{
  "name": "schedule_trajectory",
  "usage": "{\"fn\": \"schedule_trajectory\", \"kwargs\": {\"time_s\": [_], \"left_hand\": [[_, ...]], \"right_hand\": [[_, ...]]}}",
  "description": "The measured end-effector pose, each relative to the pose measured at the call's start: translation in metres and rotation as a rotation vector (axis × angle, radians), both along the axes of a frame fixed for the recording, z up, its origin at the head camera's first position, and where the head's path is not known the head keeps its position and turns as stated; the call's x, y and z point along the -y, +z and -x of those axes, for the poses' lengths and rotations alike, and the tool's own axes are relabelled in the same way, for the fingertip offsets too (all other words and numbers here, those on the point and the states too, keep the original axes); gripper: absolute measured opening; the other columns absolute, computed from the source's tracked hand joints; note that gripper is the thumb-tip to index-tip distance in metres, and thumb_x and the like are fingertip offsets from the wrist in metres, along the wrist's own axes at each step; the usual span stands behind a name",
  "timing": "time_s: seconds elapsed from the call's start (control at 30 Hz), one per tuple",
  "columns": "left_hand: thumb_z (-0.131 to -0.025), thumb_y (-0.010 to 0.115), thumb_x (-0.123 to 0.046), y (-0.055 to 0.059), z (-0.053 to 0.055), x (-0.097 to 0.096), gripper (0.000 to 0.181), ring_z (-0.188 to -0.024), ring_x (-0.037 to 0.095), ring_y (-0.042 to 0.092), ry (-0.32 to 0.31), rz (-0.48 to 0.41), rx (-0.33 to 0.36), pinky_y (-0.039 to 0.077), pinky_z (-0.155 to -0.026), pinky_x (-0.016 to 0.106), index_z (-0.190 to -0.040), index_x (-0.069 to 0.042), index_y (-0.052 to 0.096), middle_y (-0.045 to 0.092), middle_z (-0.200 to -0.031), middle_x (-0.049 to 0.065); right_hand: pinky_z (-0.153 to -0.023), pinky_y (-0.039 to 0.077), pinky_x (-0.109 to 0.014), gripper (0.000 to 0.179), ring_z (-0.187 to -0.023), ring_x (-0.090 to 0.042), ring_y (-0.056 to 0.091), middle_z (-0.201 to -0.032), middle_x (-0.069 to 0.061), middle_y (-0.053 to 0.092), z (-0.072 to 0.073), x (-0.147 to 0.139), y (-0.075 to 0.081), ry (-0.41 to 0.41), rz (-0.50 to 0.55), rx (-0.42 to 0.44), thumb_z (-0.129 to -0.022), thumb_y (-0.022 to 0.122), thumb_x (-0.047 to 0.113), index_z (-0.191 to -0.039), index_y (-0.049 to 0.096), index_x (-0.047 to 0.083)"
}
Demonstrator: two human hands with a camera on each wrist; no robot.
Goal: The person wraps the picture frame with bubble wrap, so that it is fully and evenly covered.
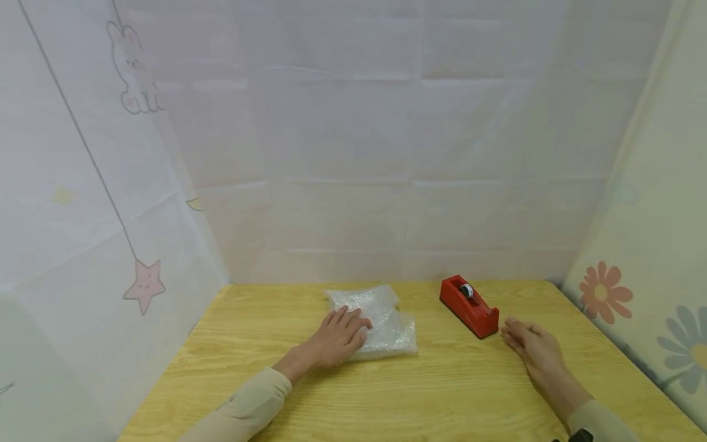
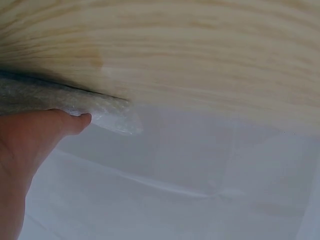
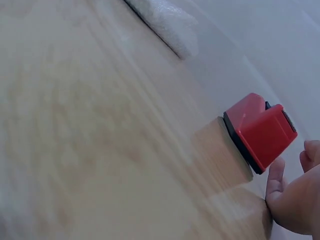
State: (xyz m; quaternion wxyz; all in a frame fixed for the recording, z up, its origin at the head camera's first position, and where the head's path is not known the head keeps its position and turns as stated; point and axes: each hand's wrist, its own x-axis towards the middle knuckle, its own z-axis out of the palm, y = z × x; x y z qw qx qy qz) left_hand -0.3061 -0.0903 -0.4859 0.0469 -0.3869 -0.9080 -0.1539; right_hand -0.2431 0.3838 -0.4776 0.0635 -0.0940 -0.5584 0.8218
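Note:
A folded piece of clear bubble wrap (image 1: 386,328) lies on the table towards its far side. My left hand (image 1: 338,336) rests on its left part with the fingers spread; in the left wrist view, the thumb (image 2: 75,122) lies along the wrap's edge. To the right stands a red tape dispenser (image 1: 466,310) with a small roll of tape (image 1: 466,290) in it. Just off the dispenser's near end, my right hand (image 1: 536,350) holds nothing, its fingers loosely bent. The right wrist view shows its fingertips close to the dispenser (image 3: 265,137).
The wood-grain table (image 1: 386,405) runs back to a pale hanging sheet (image 1: 342,153). Sheets with printed drawings flank it: a pink star (image 1: 145,285) on the left, a red flower (image 1: 602,293) on the right.

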Motion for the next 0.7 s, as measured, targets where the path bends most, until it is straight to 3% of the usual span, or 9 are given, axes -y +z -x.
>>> {"fn": "schedule_trajectory", "kwargs": {"time_s": [0.1, 0.27, 0.4, 0.53, 0.7], "left_hand": [[-0.113, 0.027, -0.041, -0.002, -0.003, 0.001, 0.041, -0.149, 0.049, 0.013, -0.001, -0.001, 0.010, 0.015, -0.113, 0.068, -0.141, -0.024, 0.051, 0.029, -0.161, 0.019], [-0.113, 0.025, -0.042, 0.004, -0.006, 0.003, 0.043, -0.149, 0.048, 0.014, 0.003, 0.029, 0.003, 0.016, -0.113, 0.067, -0.143, -0.025, 0.050, 0.029, -0.161, 0.019], [-0.113, 0.027, -0.041, 0.006, -0.005, 0.002, 0.041, -0.148, 0.049, 0.016, 0.007, 0.033, -0.017, 0.018, -0.112, 0.068, -0.142, -0.024, 0.051, 0.030, -0.160, 0.020], [-0.113, 0.028, -0.039, 0.005, -0.006, -0.001, 0.040, -0.147, 0.050, 0.017, 0.020, 0.014, -0.032, 0.018, -0.112, 0.069, -0.141, -0.024, 0.052, 0.032, -0.159, 0.021], [-0.112, 0.025, -0.041, 0.002, -0.008, -0.008, 0.043, -0.146, 0.052, 0.020, 0.053, 0.002, -0.061, 0.018, -0.111, 0.069, -0.140, -0.025, 0.053, 0.034, -0.158, 0.022]], "right_hand": [[-0.090, 0.054, -0.031, 0.019, -0.102, -0.016, 0.067, -0.107, 0.004, 0.068, 0.000, -0.003, 0.000, 0.005, -0.050, -0.030, -0.099, 0.070, 0.024, -0.111, 0.069, 0.009], [-0.074, 0.055, -0.026, 0.016, -0.084, -0.014, 0.066, -0.098, -0.001, 0.069, -0.002, 0.000, 0.009, 0.007, -0.135, -0.148, -0.098, 0.071, 0.021, -0.108, 0.075, 0.009], [-0.073, 0.057, -0.025, 0.026, -0.078, -0.013, 0.067, -0.090, -0.003, 0.071, -0.004, 0.009, 0.023, -0.006, -0.340, -0.250, -0.099, 0.070, 0.020, -0.111, 0.073, -0.003], [-0.073, 0.057, -0.025, 0.039, -0.078, -0.015, 0.067, -0.089, -0.008, 0.072, -0.011, 0.026, 0.041, -0.020, -0.554, -0.277, -0.098, 0.072, 0.024, -0.116, 0.069, -0.010], [-0.070, 0.057, -0.026, 0.035, -0.075, -0.016, 0.066, -0.090, -0.008, 0.072, -0.014, 0.058, 0.061, 0.017, -0.594, -0.310, -0.098, 0.072, 0.022, -0.116, 0.070, -0.009]]}}
